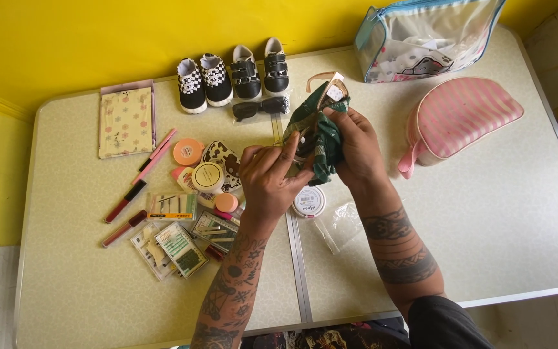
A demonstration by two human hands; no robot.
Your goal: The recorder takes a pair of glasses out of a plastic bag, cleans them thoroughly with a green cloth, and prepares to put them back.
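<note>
A person stands at a pale folding table [485, 232] set against a yellow wall, seen from above. Both tattooed forearms reach to the middle of the table. The left hand [271, 178] and the right hand [355, 145] are each closed around a green checked cloth [321, 139], which is bunched over a pair of glasses [328, 84] with pale peach frames. One corner of the frame sticks out above the cloth, held just off the tabletop.

The cloth looks soft and light, and it folds freely between the fingers. The glasses look light but fragile; the frame rim seems the safest place to grip, since the lenses would smudge or scratch.

Behind the hands, by the wall, stand two pairs of small shoes: a checked pair [203, 83] and a black strapped pair [261, 71]. Dark sunglasses [259, 106] lie in front of them. To the left lies a flowered notebook [126, 121], with pink and red pens below it. Near the left hand sit a round orange tin [188, 151], a round cream jar [208, 176], and flat clear packets with green cards [181, 249]. A round white tin [309, 201] lies just beside the left hand. To the right sit a pink striped pouch [460, 119] and a clear bag with blue trim [424, 39].
</note>
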